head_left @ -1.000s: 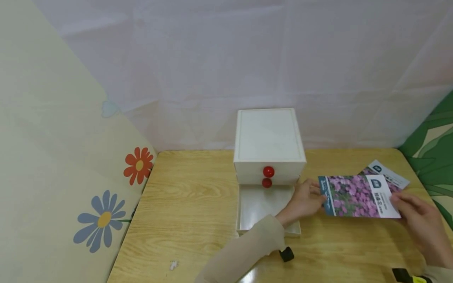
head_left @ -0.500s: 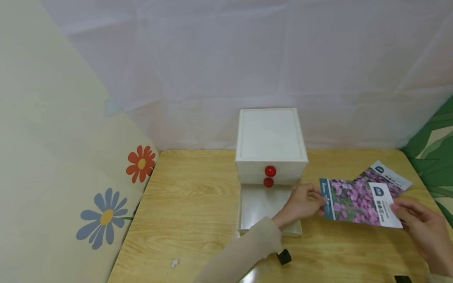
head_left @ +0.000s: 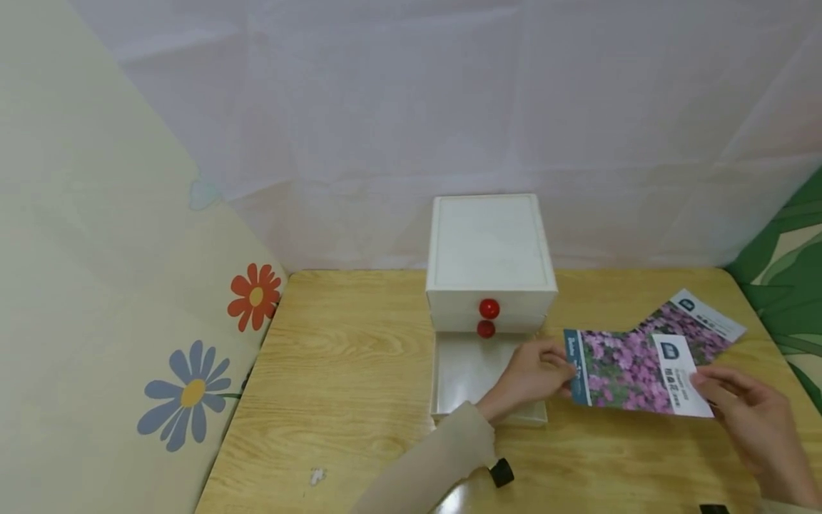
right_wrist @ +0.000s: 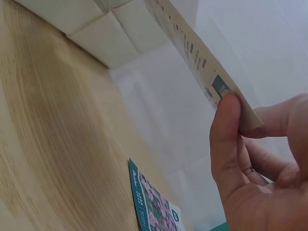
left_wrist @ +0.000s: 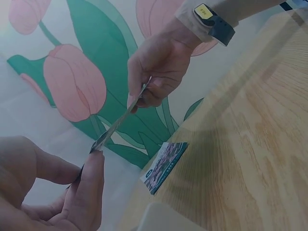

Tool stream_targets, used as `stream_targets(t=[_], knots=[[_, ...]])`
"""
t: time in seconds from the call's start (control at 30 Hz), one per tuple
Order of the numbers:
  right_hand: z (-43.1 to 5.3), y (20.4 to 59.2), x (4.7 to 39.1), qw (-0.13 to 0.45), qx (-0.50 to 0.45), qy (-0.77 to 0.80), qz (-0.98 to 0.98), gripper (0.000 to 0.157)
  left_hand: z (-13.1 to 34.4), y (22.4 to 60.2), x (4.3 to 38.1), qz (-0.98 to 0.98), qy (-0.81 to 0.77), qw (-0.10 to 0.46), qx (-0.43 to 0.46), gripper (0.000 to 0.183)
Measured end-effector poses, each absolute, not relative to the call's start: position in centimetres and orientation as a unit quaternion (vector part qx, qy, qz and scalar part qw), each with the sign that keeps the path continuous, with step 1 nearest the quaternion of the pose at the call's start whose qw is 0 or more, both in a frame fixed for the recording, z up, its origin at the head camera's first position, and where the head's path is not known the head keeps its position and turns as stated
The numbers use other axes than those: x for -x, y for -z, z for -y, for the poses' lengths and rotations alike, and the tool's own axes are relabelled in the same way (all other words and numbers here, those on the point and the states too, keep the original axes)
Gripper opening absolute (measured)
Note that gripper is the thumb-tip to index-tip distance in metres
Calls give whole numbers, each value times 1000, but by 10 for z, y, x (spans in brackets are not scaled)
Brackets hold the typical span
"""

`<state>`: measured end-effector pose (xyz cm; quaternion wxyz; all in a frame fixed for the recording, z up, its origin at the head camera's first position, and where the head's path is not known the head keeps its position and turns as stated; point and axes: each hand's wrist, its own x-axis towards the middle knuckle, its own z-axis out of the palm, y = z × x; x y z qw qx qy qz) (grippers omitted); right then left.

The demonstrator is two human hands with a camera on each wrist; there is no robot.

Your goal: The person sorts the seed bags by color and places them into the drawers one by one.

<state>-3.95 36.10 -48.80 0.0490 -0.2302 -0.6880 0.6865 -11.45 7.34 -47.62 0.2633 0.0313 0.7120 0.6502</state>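
Observation:
Both hands hold one flower seed packet point(head_left: 626, 371) above the table, its pink-flower picture facing up. My left hand point(head_left: 533, 373) pinches the teal end, and my right hand point(head_left: 751, 410) pinches the white end between thumb and fingers. Seen edge-on in the left wrist view, the seed packet point(left_wrist: 115, 126) stretches thin between the two hands. A second seed packet point(head_left: 706, 328) of the same kind lies on the table behind the held one, partly covered by it in the head view. In the right wrist view the held packet's printed back point(right_wrist: 197, 55) shows.
A small white drawer cabinet point(head_left: 491, 243) with red knobs point(head_left: 489, 308) stands at the table's back. Its lower drawer point(head_left: 459, 375) is pulled out, partly behind my left arm. A small white scrap point(head_left: 317, 476) lies on the table point(head_left: 334, 371) at front left.
Both hands stay on the seed packet. They have brought it slightly left and lower, toward the drawer, so more of the packet lying behind shows.

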Motion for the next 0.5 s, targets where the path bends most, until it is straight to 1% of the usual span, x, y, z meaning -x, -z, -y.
stream_targets(t=[0.23, 0.5], knots=[[-351, 488, 44, 32, 237, -651, 720, 12, -59, 477, 114, -699, -667, 258, -17, 13], [-341, 488, 45, 34, 230, -612, 756, 11, -51, 477, 114, -695, -672, 256, -5, 11]])
